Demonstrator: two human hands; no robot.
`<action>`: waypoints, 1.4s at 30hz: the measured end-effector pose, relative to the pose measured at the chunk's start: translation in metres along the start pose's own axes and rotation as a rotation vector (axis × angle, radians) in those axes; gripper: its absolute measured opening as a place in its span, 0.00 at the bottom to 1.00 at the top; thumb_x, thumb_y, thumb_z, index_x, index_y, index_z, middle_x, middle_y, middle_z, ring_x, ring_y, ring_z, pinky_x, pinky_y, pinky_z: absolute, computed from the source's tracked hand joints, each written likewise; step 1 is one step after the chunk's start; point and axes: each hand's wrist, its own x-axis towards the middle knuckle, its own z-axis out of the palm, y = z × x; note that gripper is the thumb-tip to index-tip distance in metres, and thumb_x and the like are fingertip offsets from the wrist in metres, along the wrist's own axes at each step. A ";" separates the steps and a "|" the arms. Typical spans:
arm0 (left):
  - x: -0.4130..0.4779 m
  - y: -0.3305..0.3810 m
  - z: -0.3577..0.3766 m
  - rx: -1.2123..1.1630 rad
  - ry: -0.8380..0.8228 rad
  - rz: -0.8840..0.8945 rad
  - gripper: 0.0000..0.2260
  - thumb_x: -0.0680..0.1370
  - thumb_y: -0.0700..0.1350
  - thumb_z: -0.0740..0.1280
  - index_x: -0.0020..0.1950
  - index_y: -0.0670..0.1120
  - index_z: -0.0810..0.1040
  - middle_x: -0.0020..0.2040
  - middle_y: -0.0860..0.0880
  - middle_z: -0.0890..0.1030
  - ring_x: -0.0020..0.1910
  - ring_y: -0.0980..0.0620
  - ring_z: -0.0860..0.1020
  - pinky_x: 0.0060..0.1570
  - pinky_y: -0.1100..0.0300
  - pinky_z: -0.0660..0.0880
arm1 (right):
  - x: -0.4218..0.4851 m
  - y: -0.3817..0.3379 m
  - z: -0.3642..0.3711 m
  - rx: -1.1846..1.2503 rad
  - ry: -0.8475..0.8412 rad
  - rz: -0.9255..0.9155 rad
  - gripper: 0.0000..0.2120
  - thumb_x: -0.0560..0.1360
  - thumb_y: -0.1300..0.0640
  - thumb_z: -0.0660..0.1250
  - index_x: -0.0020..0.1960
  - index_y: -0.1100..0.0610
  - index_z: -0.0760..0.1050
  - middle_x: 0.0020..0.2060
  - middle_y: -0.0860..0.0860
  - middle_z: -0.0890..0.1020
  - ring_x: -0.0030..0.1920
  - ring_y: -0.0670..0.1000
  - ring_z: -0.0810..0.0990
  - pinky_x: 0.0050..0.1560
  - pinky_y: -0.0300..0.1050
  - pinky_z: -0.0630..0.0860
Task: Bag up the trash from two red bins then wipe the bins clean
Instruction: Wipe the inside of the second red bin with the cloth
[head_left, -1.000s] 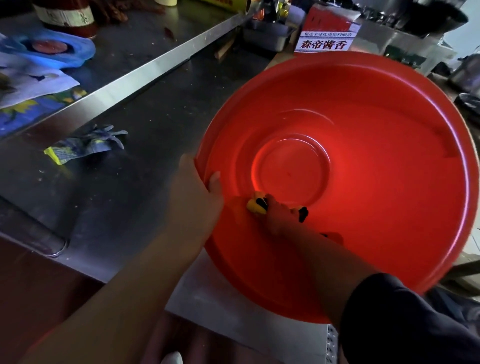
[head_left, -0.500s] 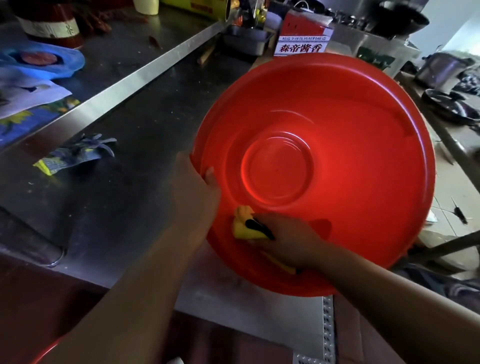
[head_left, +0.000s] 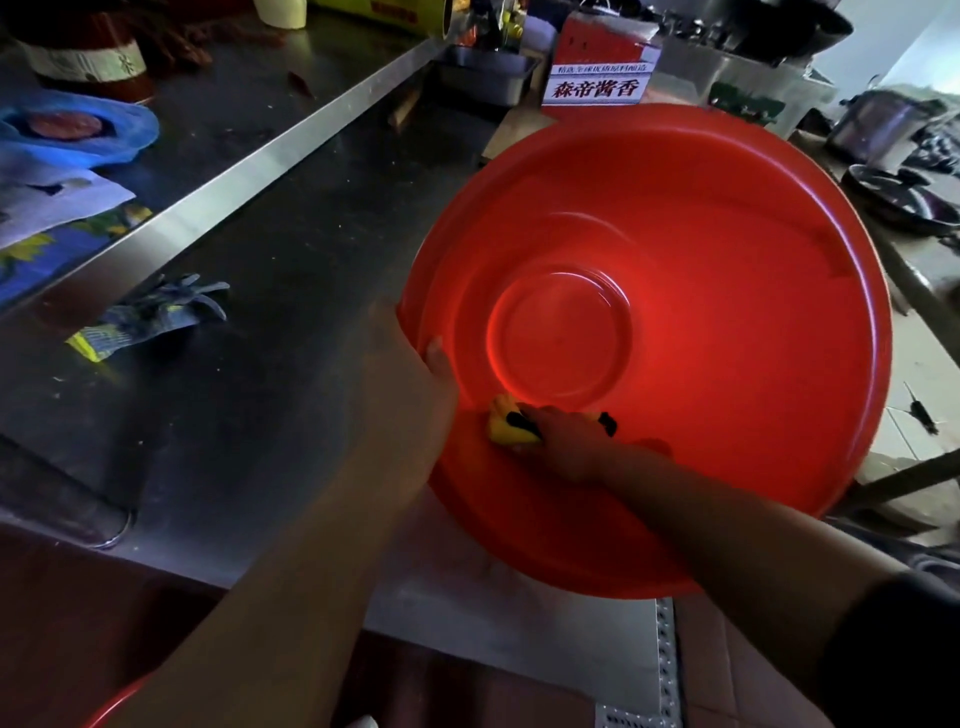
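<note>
Bin (head_left: 727, 364) tilted at counter (head_left: 291, 312) end, mouth toward viewer. Left hand (head_left: 415, 384) grips its left rim, thumb inside. Right hand (head_left: 571, 441) clamps cloth (head_left: 506, 430) against near inner wall; base lies just beyond fingers.

We log a scuffed steel bench (head_left: 270, 389). A grey glove (head_left: 161, 314) with a yellow cuff lies flat on it at left. A small steel tray (head_left: 483, 78) sits at the far end.

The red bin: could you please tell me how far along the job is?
Done: the red bin holds no trash. In hand: the left hand grips its rim while the right hand presses a yellow cloth to the inner wall near the base. Left: the rest of the wall; the second bin cannot be judged.
</note>
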 end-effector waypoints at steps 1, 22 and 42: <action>0.001 -0.001 0.000 0.008 0.007 -0.001 0.17 0.77 0.47 0.63 0.63 0.47 0.63 0.57 0.44 0.76 0.54 0.44 0.77 0.54 0.44 0.75 | 0.011 0.002 0.000 -0.008 -0.019 0.022 0.32 0.79 0.42 0.58 0.77 0.50 0.52 0.72 0.57 0.66 0.69 0.60 0.68 0.63 0.51 0.66; 0.013 0.007 -0.001 -0.037 0.021 -0.103 0.24 0.73 0.52 0.61 0.67 0.50 0.61 0.63 0.44 0.74 0.60 0.44 0.76 0.60 0.44 0.72 | -0.111 -0.020 -0.036 -0.057 0.043 -0.162 0.39 0.71 0.30 0.60 0.76 0.49 0.57 0.68 0.52 0.70 0.66 0.56 0.69 0.64 0.52 0.66; -0.017 -0.002 -0.014 0.747 -0.387 1.119 0.21 0.65 0.51 0.57 0.50 0.44 0.82 0.54 0.45 0.81 0.67 0.40 0.69 0.70 0.44 0.49 | -0.123 -0.005 -0.006 -0.110 0.507 -0.187 0.44 0.54 0.34 0.59 0.64 0.56 0.70 0.50 0.52 0.81 0.47 0.58 0.81 0.44 0.52 0.77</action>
